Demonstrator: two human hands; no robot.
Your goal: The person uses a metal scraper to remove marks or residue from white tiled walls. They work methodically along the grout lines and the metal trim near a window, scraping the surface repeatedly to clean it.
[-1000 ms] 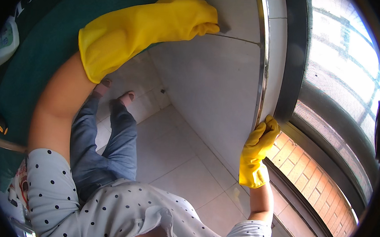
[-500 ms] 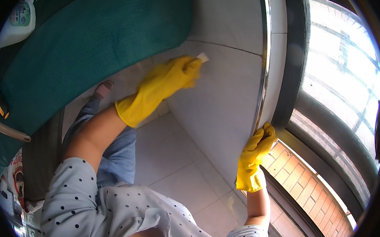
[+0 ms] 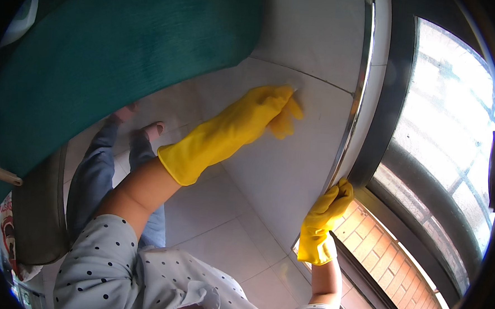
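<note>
Yellow rubber gloves cover both hands in the head view, the only view there is. The left hand (image 3: pixel 275 108) presses flat on the pale grey tiled wall panel (image 3: pixel 291 173), fingers curled over something small and whitish at its top edge, perhaps a pad or cloth; too little shows to say which. The right hand (image 3: pixel 325 217) is closed around the polished steel edge strip (image 3: pixel 353 115) that runs up beside the dark window frame (image 3: pixel 393 106), gripping it as a brace. A teal padded seat back (image 3: pixel 124 58) hangs close over the left forearm.

Judging from this, the main risk is slipping: if the tile is wet, the pressing left hand could skid toward the steel strip, and a rubber glove on smooth metal may lose its hold, costing the person their balance. The barely visible pad could also slide out from under the fingers. The nearby seat back limits elbow room, so a wide stroke may knock against it.
</note>
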